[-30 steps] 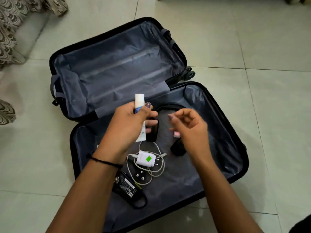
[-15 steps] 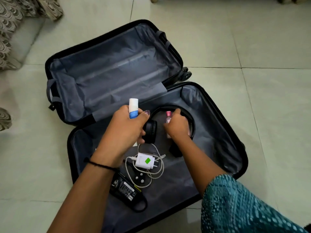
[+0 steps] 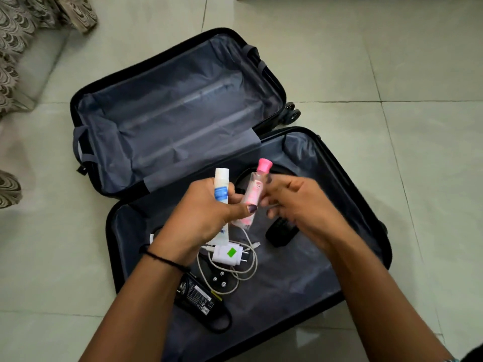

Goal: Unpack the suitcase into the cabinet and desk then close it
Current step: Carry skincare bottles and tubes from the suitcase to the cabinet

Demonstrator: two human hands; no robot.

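Note:
A black suitcase [image 3: 111,231] lies open on the tiled floor, its far half with grey lining [image 3: 170,108] holding nothing. Over the near half, my left hand [image 3: 198,218] grips a white tube [image 3: 221,184] and pins a clear bottle with a pink cap [image 3: 257,186] under its thumb. My right hand [image 3: 305,205], blurred, has its fingertips on the bottle's upper part. Under the hands lie black headphones [image 3: 281,235], a white charger with its cable [image 3: 226,254], a black plug [image 3: 219,280] and a black power adapter [image 3: 196,296].
Patterned fabric [image 3: 15,48] hangs at the upper left edge. The suitcase wheels [image 3: 292,113] stick out at the hinge side on the right. Pale floor tiles [image 3: 392,61] surround the case.
My right hand picked the pink-capped bottle out from inside the headphone band and lifted it to my left hand, whose thumb now presses on it beside the white tube.

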